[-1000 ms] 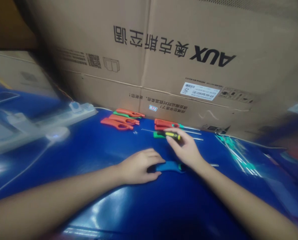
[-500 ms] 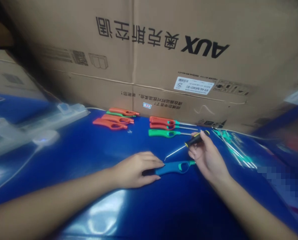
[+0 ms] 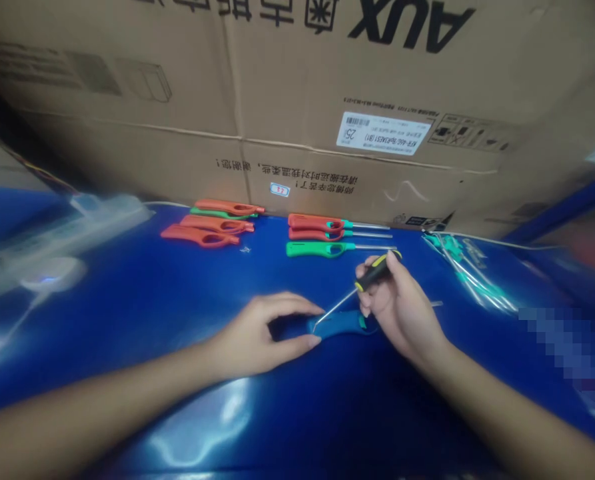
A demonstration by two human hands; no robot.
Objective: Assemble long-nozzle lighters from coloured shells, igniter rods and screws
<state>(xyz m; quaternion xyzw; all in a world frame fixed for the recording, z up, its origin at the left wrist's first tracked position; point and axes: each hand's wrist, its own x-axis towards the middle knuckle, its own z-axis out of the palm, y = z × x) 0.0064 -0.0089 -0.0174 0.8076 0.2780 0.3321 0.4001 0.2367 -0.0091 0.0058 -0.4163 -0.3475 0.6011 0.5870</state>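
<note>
A blue utility lighter [image 3: 344,323] lies flat on the blue table. My left hand [image 3: 262,337] is closed at its rear end, with thumb and fingers on either side. My right hand [image 3: 402,300] grips the black and yellow handle of a screwdriver [image 3: 377,270]. Its thin shaft slants down to the left, and the tip is at the lighter's body near my left fingertips; whether it presses on the body I cannot tell. The lighter's front part is partly hidden by my right hand.
Red lighters [image 3: 317,222] and a green lighter [image 3: 322,249] with metal nozzles lie behind my hands. Several orange handles [image 3: 202,235] are to their left. Metal rods with green parts [image 3: 470,270] lie right. A cardboard box [image 3: 287,87] stands behind; a power strip [image 3: 102,223] sits left.
The screwdriver's tip has come down and left onto the blue lighter's body near my left fingertips. My right hand has moved a little with it. The camera view has shifted slightly.
</note>
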